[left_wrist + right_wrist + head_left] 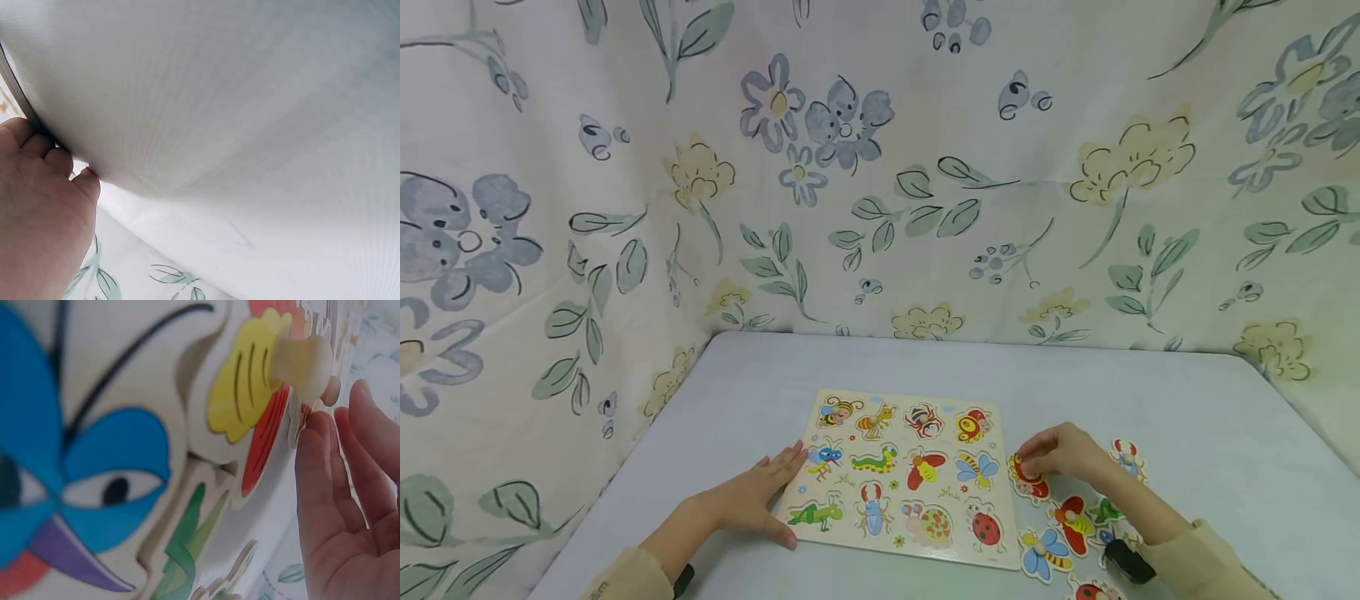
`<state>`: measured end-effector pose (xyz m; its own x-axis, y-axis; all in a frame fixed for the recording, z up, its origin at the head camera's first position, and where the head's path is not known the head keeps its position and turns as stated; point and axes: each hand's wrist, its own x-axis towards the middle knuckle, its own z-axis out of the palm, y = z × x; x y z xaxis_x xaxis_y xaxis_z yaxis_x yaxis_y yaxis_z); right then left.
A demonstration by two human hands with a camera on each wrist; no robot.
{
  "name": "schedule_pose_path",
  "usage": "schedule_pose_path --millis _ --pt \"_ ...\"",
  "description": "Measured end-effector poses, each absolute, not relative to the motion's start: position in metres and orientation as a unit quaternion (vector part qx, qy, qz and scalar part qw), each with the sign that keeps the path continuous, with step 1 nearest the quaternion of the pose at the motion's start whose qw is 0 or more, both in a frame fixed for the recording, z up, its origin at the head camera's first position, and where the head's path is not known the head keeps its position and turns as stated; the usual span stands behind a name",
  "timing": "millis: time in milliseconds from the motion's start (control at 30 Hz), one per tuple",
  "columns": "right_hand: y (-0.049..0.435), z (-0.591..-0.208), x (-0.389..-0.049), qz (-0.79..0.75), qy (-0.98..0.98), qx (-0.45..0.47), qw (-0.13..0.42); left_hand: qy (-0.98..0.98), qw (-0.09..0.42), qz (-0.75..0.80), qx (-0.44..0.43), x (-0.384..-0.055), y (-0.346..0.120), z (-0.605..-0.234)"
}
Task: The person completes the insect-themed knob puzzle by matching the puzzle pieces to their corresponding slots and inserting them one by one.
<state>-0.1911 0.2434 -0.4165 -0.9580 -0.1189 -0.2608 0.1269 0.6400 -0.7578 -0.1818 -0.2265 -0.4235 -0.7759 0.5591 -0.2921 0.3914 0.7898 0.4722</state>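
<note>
A wooden puzzle board (898,483) with rows of colourful insect pictures lies on the white table. My left hand (756,492) rests at its left edge, fingers spread and thumb by the lower left corner. In the left wrist view, the left hand's fingers (59,159) are at the board's edge. Just off the board's right side, my right hand (1063,454) pinches a red and yellow butterfly puzzle piece (1028,483). The right wrist view has that hand's fingers (315,462) at a small knob (331,390), behind the red and yellow fly piece (247,378).
Loose knobbed pieces lie right of the board: a dragonfly (1043,554), a fly (1075,525), a ladybird (1093,591), a green piece (1105,510) and a red-horned beetle (1127,458). The blue-eyed mosquito piece (112,469) looms close to the right wrist. Floral cloth (925,167) hangs behind the table.
</note>
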Motion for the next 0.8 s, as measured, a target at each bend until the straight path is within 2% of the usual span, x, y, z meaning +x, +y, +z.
schedule_pose_path --millis 333,800 --pt "0.241 -0.418 -0.187 -0.396 0.906 0.013 0.152 0.920 0.216 0.201 0.257 -0.181 -0.227 -0.424" --pt "0.233 -0.419 -0.185 -0.362 0.924 0.023 0.124 0.922 0.215 0.194 0.256 -0.183 -0.227 -0.425"
